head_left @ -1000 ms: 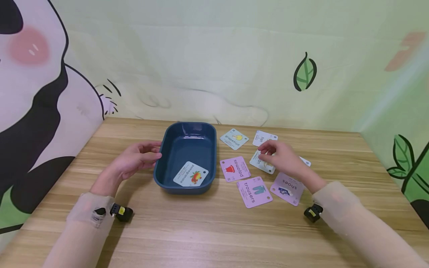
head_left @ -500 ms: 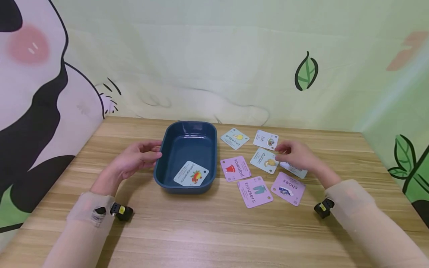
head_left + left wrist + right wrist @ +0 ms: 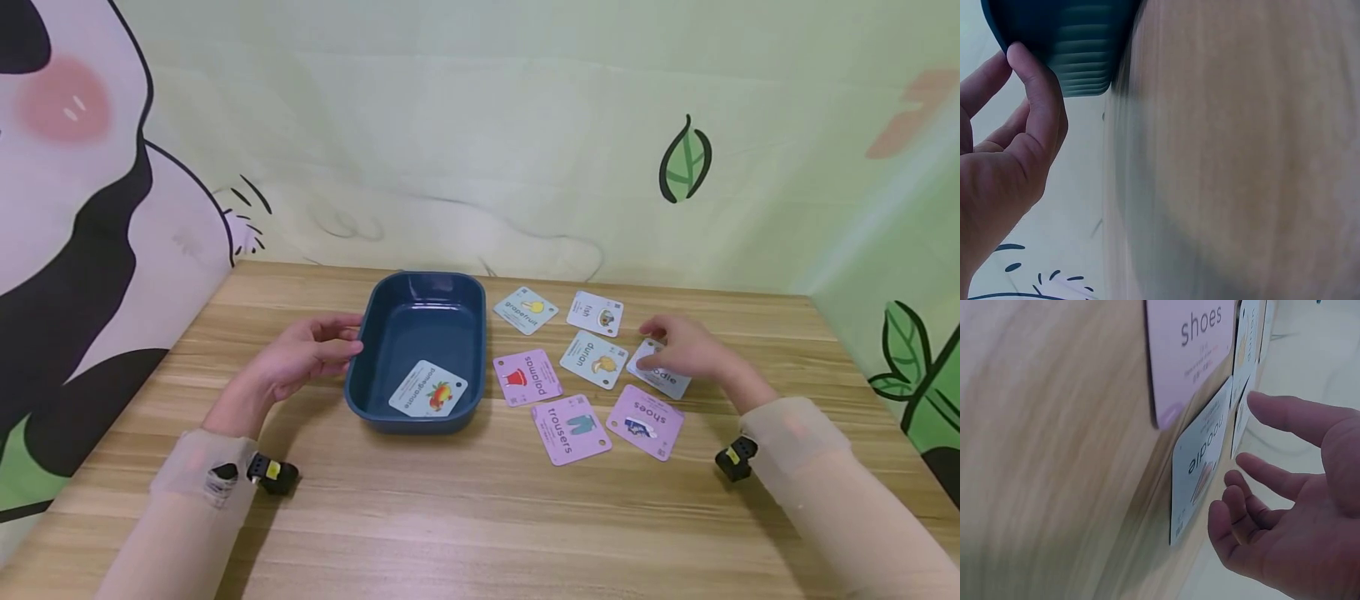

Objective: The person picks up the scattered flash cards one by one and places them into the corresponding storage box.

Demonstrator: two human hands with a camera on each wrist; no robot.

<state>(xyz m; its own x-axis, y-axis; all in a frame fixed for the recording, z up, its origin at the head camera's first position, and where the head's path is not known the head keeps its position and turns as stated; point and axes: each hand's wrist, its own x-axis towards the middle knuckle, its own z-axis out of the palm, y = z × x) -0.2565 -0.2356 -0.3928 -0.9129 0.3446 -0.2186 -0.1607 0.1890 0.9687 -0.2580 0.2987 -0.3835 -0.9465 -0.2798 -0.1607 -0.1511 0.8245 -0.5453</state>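
My left hand (image 3: 311, 354) rests its fingertips against the left outer rim of a dark blue tray (image 3: 423, 423); its fingers are relaxed. Inside the tray's near end lies a pomegranate card (image 3: 427, 390). Over the noodle card (image 3: 671, 383) hovers my right hand (image 3: 682, 348), its fingers loosely bent and holding nothing. In the right wrist view, a gap shows between the thumb and fingers, and the hand (image 3: 1291, 519) is apart from the card. The head view has part of the noodle card hidden under that hand. Just nearer lies the pink shoes card (image 3: 645, 422).
Other cards lie right of the tray: grapefruit (image 3: 526, 311), fish (image 3: 595, 313), durian (image 3: 592, 360), pajamas (image 3: 527, 377) and trousers (image 3: 572, 430). All rest on a wooden table (image 3: 450, 517). A printed cloth backdrop (image 3: 450, 150) stands behind the table.
My right hand has moved rightward, from above the durian card to above the noodle card, uncovering the fish and durian cards. My left hand and the tray have stayed put.
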